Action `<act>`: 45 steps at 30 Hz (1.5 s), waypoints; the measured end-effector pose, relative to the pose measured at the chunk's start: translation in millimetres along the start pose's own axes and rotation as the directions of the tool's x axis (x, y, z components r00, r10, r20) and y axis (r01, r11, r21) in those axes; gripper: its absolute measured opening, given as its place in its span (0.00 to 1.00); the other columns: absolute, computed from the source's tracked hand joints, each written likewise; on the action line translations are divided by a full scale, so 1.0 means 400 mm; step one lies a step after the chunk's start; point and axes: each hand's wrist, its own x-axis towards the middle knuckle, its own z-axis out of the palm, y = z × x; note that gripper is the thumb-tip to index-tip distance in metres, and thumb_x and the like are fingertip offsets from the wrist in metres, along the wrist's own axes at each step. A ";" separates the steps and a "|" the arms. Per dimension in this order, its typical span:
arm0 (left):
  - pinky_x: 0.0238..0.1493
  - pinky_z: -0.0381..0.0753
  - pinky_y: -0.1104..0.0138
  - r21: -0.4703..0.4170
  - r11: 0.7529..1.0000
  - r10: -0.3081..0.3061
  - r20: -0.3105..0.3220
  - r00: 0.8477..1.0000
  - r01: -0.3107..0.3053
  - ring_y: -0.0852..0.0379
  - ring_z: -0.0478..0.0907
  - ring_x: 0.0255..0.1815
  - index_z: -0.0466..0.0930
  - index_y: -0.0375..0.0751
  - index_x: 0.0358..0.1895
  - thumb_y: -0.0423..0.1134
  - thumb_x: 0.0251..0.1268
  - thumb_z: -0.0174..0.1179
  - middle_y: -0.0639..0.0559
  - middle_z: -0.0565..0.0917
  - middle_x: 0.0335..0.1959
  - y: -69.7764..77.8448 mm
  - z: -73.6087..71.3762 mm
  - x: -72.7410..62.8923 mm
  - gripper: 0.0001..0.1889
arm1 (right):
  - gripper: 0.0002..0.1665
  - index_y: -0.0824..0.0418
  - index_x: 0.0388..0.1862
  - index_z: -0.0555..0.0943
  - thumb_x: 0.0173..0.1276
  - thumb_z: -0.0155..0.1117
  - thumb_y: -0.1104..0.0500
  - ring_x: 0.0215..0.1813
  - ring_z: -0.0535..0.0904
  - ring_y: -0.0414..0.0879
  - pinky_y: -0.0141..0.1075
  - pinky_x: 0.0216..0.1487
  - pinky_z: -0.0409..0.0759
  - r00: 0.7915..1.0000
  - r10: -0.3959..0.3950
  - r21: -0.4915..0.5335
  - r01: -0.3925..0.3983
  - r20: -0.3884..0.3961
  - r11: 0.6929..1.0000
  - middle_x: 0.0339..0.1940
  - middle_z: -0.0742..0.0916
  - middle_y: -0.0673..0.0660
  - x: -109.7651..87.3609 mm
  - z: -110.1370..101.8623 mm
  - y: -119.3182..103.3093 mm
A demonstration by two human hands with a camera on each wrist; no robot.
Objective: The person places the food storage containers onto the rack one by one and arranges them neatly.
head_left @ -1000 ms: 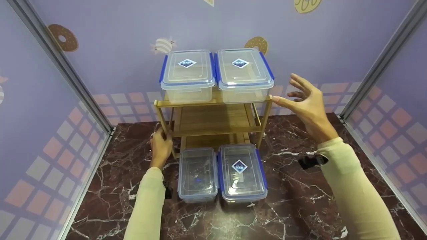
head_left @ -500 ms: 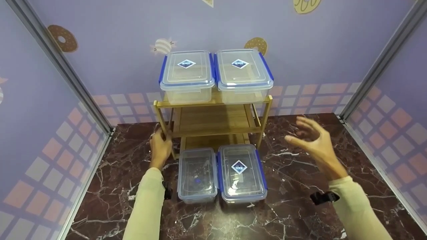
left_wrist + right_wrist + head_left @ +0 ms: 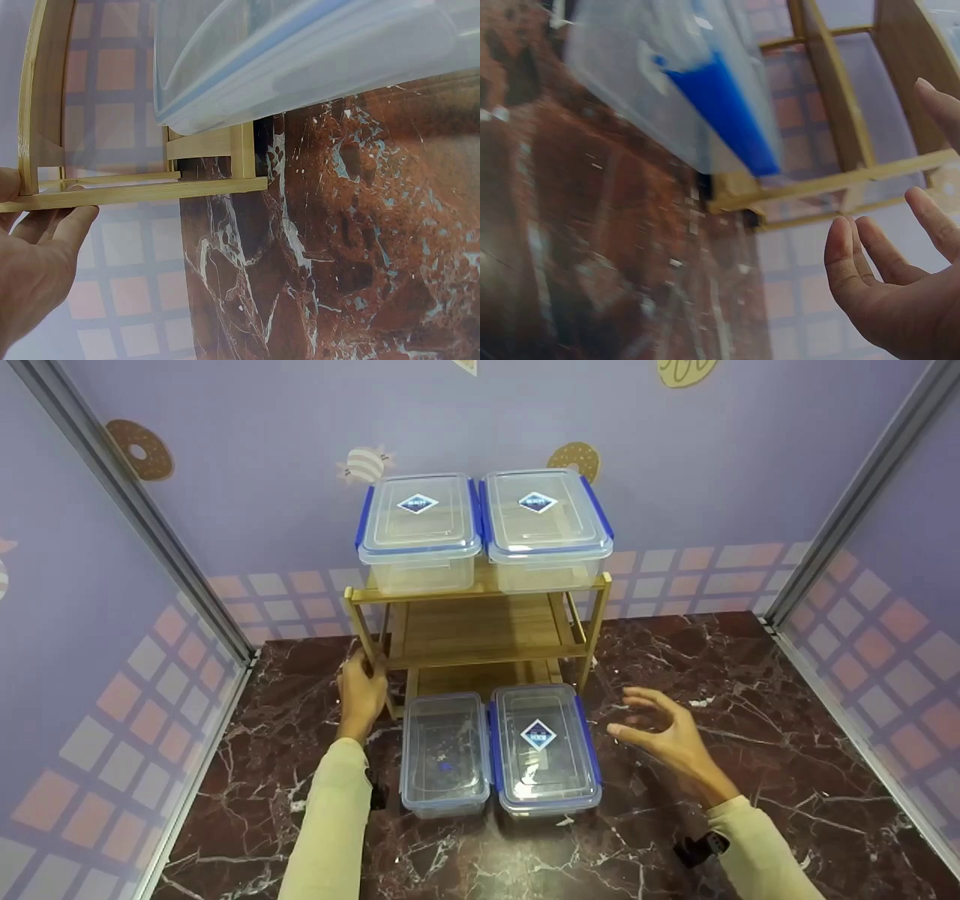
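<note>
My left hand grips the front left leg of a wooden shelf rack. In the left wrist view, the fingers of this hand lie on both sides of the wooden post. My right hand hovers with parted fingers, touching nothing, to the right of a clear lidded storage box with blue side clips. Left of that box stands another clear box in front of the rack. In the right wrist view, a blue clip shows on the nearer box, apart from my right hand.
Two clear boxes with blue clips, a left one and a right one, stand side by side on the rack's top shelf. A purple patterned wall closes off the back. The dark marbled surface runs beneath everything.
My right hand has come down from beside the rack's top right corner to beside the lower right box. My left hand has kept its place on the leg.
</note>
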 end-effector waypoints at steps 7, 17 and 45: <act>0.51 0.79 0.50 -0.005 1.000 0.007 -0.001 1.000 -0.007 0.42 0.84 0.47 0.81 0.34 0.58 0.36 0.76 0.57 0.36 0.87 0.49 0.001 0.003 0.000 0.15 | 0.38 0.62 0.65 0.78 0.55 0.81 0.66 0.49 0.83 0.59 0.39 0.49 0.82 0.999 0.042 -0.005 -0.042 0.034 0.999 0.58 0.83 0.68 -0.013 0.043 0.057; 0.55 0.78 0.49 -0.018 1.000 0.001 0.007 1.000 0.000 0.40 0.83 0.53 0.81 0.34 0.58 0.36 0.75 0.57 0.35 0.86 0.51 0.002 0.004 -0.003 0.15 | 0.41 0.62 0.67 0.76 0.54 0.82 0.65 0.52 0.81 0.59 0.40 0.52 0.82 0.989 0.104 0.034 -0.108 0.105 0.994 0.59 0.81 0.69 -0.020 0.092 0.104; 0.54 0.77 0.49 -0.009 1.000 -0.003 -0.007 1.000 0.003 0.40 0.82 0.49 0.82 0.34 0.55 0.37 0.76 0.57 0.36 0.87 0.48 -0.001 0.001 -0.001 0.13 | 0.45 0.51 0.75 0.68 0.61 0.77 0.60 0.57 0.75 0.61 0.51 0.53 0.80 0.930 0.162 0.028 -0.181 0.331 0.983 0.60 0.75 0.70 0.007 0.109 0.127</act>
